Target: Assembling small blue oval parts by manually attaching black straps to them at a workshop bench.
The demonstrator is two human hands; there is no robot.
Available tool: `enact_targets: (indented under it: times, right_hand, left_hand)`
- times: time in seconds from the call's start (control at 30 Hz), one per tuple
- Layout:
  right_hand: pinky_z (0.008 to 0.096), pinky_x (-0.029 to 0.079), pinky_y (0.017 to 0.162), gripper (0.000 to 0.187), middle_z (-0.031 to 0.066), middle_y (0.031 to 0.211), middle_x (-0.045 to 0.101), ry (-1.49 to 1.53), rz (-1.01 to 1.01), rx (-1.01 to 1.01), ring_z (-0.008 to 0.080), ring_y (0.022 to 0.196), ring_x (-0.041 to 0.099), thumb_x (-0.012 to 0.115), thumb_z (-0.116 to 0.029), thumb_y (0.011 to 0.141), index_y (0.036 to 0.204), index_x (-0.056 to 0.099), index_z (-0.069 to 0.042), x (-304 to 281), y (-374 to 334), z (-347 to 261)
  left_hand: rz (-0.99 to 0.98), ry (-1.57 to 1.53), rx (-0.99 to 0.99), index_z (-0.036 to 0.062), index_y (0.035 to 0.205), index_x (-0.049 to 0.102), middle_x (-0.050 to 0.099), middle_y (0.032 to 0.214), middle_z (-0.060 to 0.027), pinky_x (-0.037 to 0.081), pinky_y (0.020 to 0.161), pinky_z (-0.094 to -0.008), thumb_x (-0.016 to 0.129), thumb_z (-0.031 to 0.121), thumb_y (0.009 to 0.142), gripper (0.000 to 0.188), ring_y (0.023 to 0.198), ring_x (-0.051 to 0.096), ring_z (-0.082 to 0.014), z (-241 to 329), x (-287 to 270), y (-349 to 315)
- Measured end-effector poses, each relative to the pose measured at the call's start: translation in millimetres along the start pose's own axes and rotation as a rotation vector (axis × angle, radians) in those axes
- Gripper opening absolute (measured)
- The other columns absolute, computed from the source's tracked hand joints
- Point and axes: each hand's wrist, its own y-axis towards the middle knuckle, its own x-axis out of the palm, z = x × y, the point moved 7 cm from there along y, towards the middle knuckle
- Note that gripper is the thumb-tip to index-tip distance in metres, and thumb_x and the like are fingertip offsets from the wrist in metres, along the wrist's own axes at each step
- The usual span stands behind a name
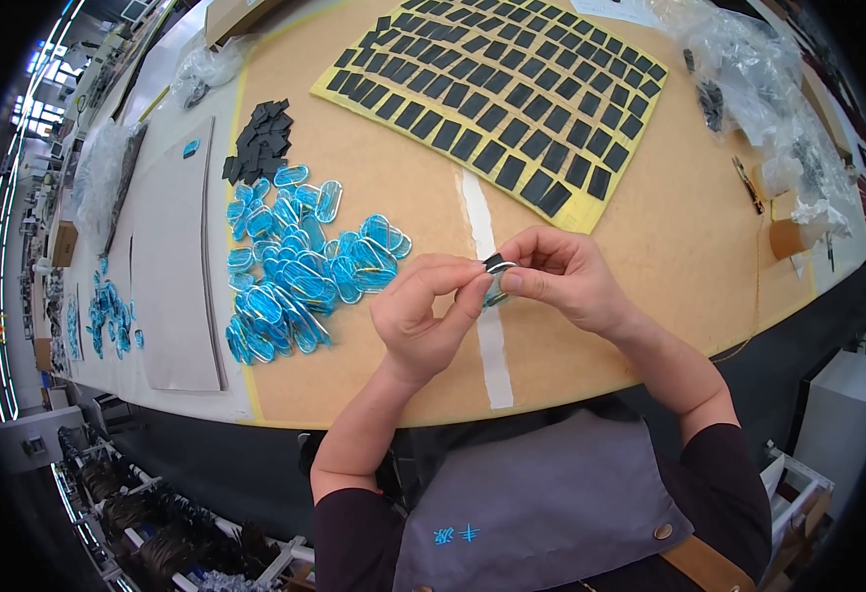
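A dark grey cloth apron lies closest, below the fingers. Beneath them spreads a broad tan tabletop. Beyond the fingertips, ahead, a large yellow flat board carries rows of black rectangular pieces. Well off to the fingers' left lies a long pale grey flat sheet. Nearer on that side is a heap of translucent blue, white-rimmed oval pieces. The left hand and the right hand meet, each pinching with thumb and forefinger. Directly under the fingers runs a white strip. Ahead and left of them sits a pile of loose black rectangles. Smallest, between both hands' fingertips, is a black piece with a white-rimmed blue-green one, partly hidden; whether they are joined, I cannot tell.
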Motion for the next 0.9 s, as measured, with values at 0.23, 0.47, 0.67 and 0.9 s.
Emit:
enact_targets:
  times: [0.23, 0.47, 0.67, 0.9]
  right_hand:
    - [0.0191, 0.05, 0.077, 0.017, 0.0032, 0.096, 0.067, -0.095, 0.066, -0.08, 0.0056, 0.088, 0.062, 0.067, -0.008, 0.091, 0.104, 0.062, 0.002, 1, -4, 2]
    - [0.0189, 0.05, 0.075, 0.013, 0.0019, 0.093, 0.065, -0.096, 0.085, -0.117, 0.0048, 0.086, 0.061, 0.066, -0.008, 0.091, 0.101, 0.062, 0.001, 2, -5, 2]
    - [0.02, 0.05, 0.078, 0.014, 0.003, 0.097, 0.066, -0.011, 0.094, -0.093, 0.0064, 0.089, 0.062, 0.065, -0.007, 0.092, 0.103, 0.061, 0.0, 1, -5, 6]
    - [0.0209, 0.051, 0.079, 0.016, 0.005, 0.098, 0.067, -0.01, 0.101, -0.164, 0.008, 0.09, 0.063, 0.064, -0.004, 0.091, 0.106, 0.063, 0.002, -2, -4, 1]
  left_hand:
    - [-0.003, -0.043, -0.043, -0.0006, 0.087, 0.066, 0.07, 0.084, -0.0115, 0.052, 0.063, -0.0258, 0.074, -0.005, 0.076, 0.014, 0.073, 0.067, -0.0186, -6, 2, -5]
    - [0.026, -0.195, -0.177, -0.0014, 0.087, 0.066, 0.069, 0.085, -0.0102, 0.051, 0.066, -0.0255, 0.073, -0.006, 0.077, 0.013, 0.075, 0.065, -0.0167, -15, 5, -8]
    - [0.024, -0.181, -0.176, -0.0018, 0.087, 0.066, 0.069, 0.086, -0.0106, 0.051, 0.066, -0.026, 0.073, -0.006, 0.077, 0.013, 0.076, 0.065, -0.017, -15, 4, -9]
    - [-0.033, -0.289, -0.224, -0.0032, 0.093, 0.065, 0.066, 0.094, -0.0115, 0.048, 0.07, -0.0239, 0.069, -0.007, 0.082, 0.013, 0.083, 0.062, -0.0152, -16, 8, -7]
